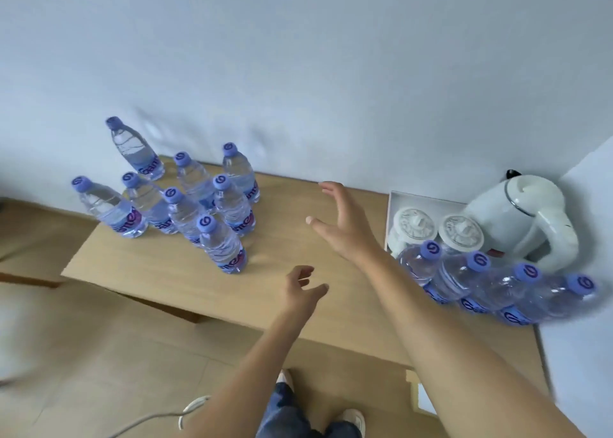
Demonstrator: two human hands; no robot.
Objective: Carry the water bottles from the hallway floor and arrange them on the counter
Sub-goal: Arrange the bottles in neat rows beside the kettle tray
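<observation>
- Both hands hang over the counter [292, 308] holding nothing; left hand [303, 293] loosely curled, right hand [345, 225] spread wide
- eight bottles [185, 205] stand clustered at left; four bottles [491, 285] near the kettle [524, 218]
- best to straighten the loose cluster into rows, gripping each mid-body

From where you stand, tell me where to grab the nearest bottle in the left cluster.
Grip the front bottle round its body just above the label, coming from the near right side. It stands upright at the cluster's front edge with bare counter there, while other bottles crowd behind and left. Either hand could probably take it.
</observation>
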